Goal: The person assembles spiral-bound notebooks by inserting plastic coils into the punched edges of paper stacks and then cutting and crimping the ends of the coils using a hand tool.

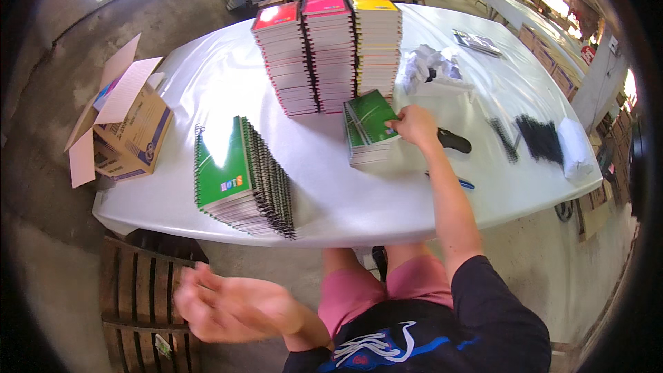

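The person's right hand (413, 126) pinches the corner of the top green notebook (371, 115), which lies on a short stack (364, 145) near the middle of the white table (359, 200), just in front of three tall stacks (330, 52). The left hand (231, 304) (motion-blurred) hangs below the table's near edge, fingers spread, gripping nothing; a leaning pile of green notebooks (238, 176) sits at the near left edge.

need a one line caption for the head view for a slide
Right hand grips the top green-covered notebook of a short stack on the white table; blurred left hand hangs off-table.
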Available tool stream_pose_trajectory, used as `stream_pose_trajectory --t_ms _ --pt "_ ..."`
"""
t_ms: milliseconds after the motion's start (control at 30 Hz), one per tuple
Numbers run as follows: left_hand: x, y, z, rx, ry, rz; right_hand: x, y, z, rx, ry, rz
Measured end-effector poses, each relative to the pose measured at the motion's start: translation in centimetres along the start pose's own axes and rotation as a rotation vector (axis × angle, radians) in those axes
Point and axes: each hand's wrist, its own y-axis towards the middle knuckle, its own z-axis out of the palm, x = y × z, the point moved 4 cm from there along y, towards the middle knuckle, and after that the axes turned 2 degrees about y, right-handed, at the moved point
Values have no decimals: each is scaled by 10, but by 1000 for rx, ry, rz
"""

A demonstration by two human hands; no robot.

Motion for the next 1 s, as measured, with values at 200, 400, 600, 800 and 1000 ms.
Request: stream_pose_trajectory --t_ms 200,400,600,800,1000 --pt "-29 -84 86 851 -269 -161 -13 -6 -10 -159 146 -72" --pt "39 -156 143 607 -474 -1318 26 -107 -41 238 859 -119" --pt "40 -122 122 1435 189 -608 -68 -104 -69 -25 333 -306" --pt "22 -150 114 1694 347 -10 -255 -58 -121 -475 -387 613" --pt "14 -169 104 1497 349 -47 -279 -33 -115 -247 -429 320"
